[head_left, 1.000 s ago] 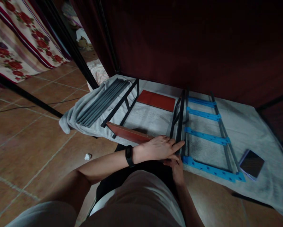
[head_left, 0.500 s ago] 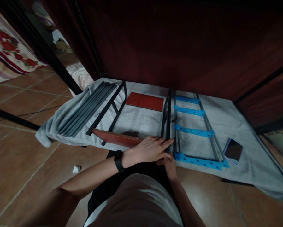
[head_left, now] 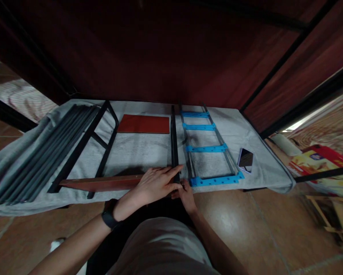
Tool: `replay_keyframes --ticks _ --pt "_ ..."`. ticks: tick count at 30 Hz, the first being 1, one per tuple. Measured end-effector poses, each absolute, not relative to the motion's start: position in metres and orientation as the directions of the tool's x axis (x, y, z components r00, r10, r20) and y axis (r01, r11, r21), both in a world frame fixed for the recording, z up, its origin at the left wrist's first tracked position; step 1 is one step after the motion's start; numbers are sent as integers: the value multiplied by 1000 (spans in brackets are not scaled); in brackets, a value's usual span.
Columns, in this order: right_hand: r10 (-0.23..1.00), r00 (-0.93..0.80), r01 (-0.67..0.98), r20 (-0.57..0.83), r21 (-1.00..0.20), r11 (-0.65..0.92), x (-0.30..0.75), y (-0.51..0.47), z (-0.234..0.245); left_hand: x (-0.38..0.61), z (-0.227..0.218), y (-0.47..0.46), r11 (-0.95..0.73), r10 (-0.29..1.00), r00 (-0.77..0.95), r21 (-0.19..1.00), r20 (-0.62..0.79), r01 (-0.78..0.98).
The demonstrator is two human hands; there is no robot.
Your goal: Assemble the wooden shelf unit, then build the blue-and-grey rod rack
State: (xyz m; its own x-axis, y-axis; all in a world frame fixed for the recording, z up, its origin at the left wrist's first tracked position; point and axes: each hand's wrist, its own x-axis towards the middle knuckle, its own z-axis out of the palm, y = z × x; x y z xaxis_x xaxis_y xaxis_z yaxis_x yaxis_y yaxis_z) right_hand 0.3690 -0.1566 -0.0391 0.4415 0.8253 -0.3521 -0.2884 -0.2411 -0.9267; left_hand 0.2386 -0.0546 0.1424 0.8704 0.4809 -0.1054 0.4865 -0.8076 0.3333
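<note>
A black metal frame [head_left: 174, 141] lies on a grey cloth, with a reddish-brown board [head_left: 99, 183] standing on edge along its near side. My left hand [head_left: 158, 184] reaches over the board's right end, its fingers and thumb around the near end of the frame's right bar. Close against that same corner is my right hand [head_left: 186, 194], fingers curled and pinched together; what they hold is too small to make out. A second red board [head_left: 144, 124] spans the frame's far side.
Several dark grey tubes [head_left: 51, 152] lie at the left. Right of the frame are thin metal rods joined by blue perforated crosspieces [head_left: 207, 148]. A phone [head_left: 245, 160] rests farther right. Behind hangs a dark red curtain [head_left: 148, 53]; a red-and-yellow package [head_left: 326, 164] is at far right.
My view has turned right, so the table's things appear farther left. Both hands stay at the same corner of the frame, with little change in their hold.
</note>
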Motion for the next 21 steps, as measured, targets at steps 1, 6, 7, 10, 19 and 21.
replay_keyframes --ticks 1,6,7,10,19,21 --pt "829 441 -292 -343 -929 -228 369 -157 -39 239 142 -54 -807 484 868 329 -109 491" --pt "832 431 -261 -351 -930 -258 370 -156 -41 239 140 -53 -811 490 866 310 -105 496" --pt "830 430 -259 -355 -929 -263 370 -156 -41 239 141 -53 -812 490 866 310 -101 495" --pt "840 417 -273 -346 -930 -247 371 -157 -39 239 142 -53 -813 487 868 311 -100 492" --pt "829 416 -270 -373 -921 -279 373 -158 -40 238 142 -56 -832 472 879 293 -71 471" --pt "828 416 -287 -375 -919 -271 373 -160 -40 237 143 -57 -837 469 881 288 -61 466"
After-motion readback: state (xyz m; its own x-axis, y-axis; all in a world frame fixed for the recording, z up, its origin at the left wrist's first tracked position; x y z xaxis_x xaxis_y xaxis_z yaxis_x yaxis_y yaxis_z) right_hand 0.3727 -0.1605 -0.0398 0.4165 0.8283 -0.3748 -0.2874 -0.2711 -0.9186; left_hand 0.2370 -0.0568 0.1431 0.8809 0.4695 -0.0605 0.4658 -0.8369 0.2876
